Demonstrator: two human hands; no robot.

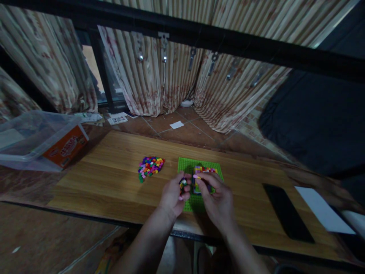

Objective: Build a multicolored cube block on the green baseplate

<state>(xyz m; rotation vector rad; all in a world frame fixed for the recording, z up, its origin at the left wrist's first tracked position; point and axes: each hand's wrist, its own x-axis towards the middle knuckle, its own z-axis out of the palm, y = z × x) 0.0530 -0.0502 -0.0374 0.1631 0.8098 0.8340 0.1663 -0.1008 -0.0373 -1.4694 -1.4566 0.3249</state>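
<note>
A green studded baseplate (186, 164) lies on the wooden table, with a block of colourful building bricks (205, 169) built up on it. My left hand (174, 193), at the plate's left edge, is curled round several small loose bricks (183, 183) in its palm. Over the built block, my right hand (217, 198) pinches a small pink brick (196, 176) between thumb and forefinger. Part of the built block is hidden behind that hand. To the left lies a pile of loose multicoloured bricks (151, 166).
A clear plastic bin (31, 152) with an orange label stands left of the wooden table (114, 163). At the right lie a black flat object (288, 213) and a white sheet (323, 209). Patterned curtains (142, 76) hang behind, and a paper (176, 125) lies on the floor.
</note>
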